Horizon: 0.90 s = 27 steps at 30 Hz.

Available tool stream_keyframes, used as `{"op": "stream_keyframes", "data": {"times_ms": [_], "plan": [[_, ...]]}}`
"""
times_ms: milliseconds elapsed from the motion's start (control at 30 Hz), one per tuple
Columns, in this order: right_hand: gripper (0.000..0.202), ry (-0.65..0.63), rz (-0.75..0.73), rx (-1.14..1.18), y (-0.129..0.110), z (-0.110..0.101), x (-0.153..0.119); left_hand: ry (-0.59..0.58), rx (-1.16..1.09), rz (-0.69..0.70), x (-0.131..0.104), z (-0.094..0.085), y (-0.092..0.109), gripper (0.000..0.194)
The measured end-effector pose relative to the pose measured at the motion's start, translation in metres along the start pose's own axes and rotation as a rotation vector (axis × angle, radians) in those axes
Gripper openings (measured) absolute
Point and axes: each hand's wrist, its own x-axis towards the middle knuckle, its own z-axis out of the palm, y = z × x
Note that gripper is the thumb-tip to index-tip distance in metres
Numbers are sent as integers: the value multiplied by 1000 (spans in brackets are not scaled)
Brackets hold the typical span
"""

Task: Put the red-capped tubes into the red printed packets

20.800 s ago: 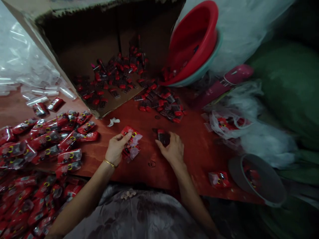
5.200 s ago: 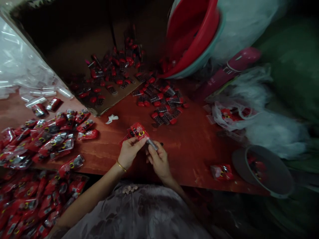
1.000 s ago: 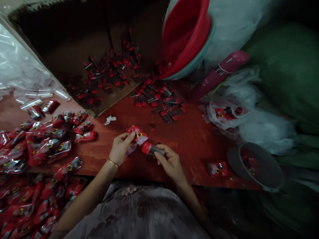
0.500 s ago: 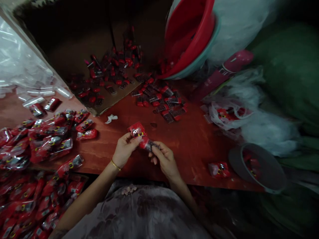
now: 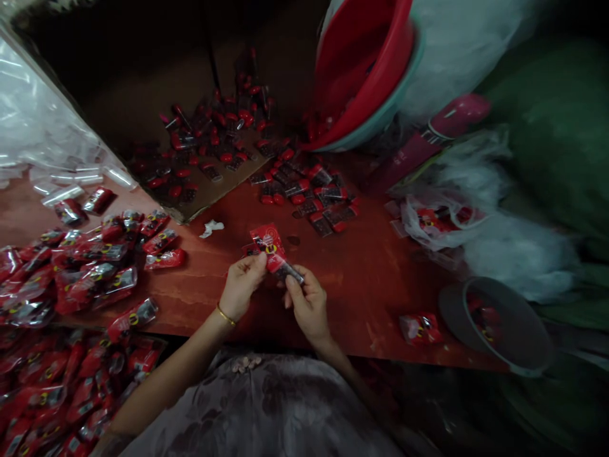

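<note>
Between my hands is a small red printed packet [image 5: 269,241], tilted, with a dark, clear-sided part at its lower end. My left hand [image 5: 242,285], with a gold bangle at the wrist, pinches the packet's left edge between thumb and fingertips. Another bit of red wrapping shows behind those fingertips; whether it belongs to the same packet I cannot tell. My right hand [image 5: 307,304] grips the dark lower end with thumb and fingers. Both hands are over the red table [image 5: 371,285], near its front edge. Beyond them lies a pile of small clear containers with red caps [image 5: 316,190].
Filled red packets [image 5: 95,260] heap up at left, with more below the table edge. A cardboard box [image 5: 209,200] on its side holds more red-capped containers. A red basin [image 5: 394,57] leans at the back beside a magenta flask [image 5: 428,136]. A grey container [image 5: 504,324] stands right.
My left fingers have drawn back to the packet's left edge, so more of its printed face shows. My right hand has shifted slightly left and keeps its grip.
</note>
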Motion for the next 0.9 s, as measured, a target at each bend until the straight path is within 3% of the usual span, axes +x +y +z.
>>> {"op": "stream_keyframes", "data": {"times_ms": [267,533,667,800,900], "plan": [[25,36,29,89,-1,9,5,55,53,118,-6,12,-6,31],[28,-112,27,-4,-2,11,4,-31,23,21,2,6,-3,32],[27,-184,62,83,-8,15,10,-75,-14,-1,2,3,2,31],[28,-330,58,157,-9,14,13,-40,-59,-53,-2,-5,12,35],[24,-302,60,94,-4,17,13,-49,-113,-65,-6,-6,11,34]]}}
